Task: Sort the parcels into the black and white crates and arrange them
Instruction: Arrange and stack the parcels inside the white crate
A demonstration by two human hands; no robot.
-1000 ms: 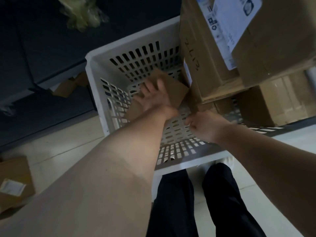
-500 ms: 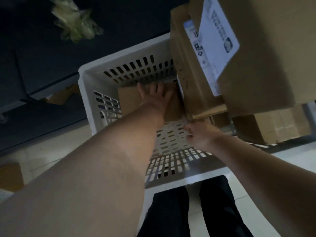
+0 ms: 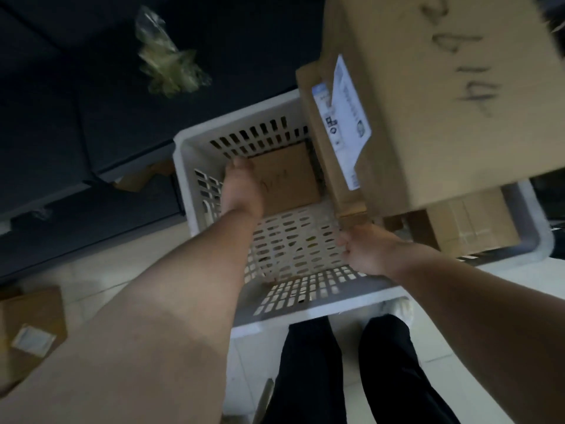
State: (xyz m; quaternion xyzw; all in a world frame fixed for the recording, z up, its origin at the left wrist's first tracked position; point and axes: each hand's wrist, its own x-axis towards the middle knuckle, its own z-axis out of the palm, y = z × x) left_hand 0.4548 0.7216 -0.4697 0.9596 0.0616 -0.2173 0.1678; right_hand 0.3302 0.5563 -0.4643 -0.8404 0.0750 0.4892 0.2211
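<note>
A white perforated crate (image 3: 321, 307) stands on the floor in front of me. A small flat cardboard parcel (image 3: 290, 179) lies on its bottom against the far wall. My left hand (image 3: 241, 191) reaches into the crate with straight fingers touching the parcel's left edge. My right hand (image 3: 367, 252) grips the lower corner of a thin labelled cardboard box (image 3: 330, 154) that stands tilted in the crate's right half. A big cardboard box (image 3: 443, 102) with handwritten numbers leans against it and fills the upper right.
More cardboard boxes (image 3: 470, 221) sit low in the crate's right end. A labelled box (image 3: 30, 328) lies on the tiled floor at lower left. A crumpled plastic wrapper (image 3: 168, 65) rests on dark furniture behind the crate. My black-trousered legs (image 3: 308, 374) stand close to the near rim.
My left hand has pushed the small parcel from a tilted position down flat against the crate's far wall. The big boxes have tipped closer to the camera while my right hand keeps its hold.
</note>
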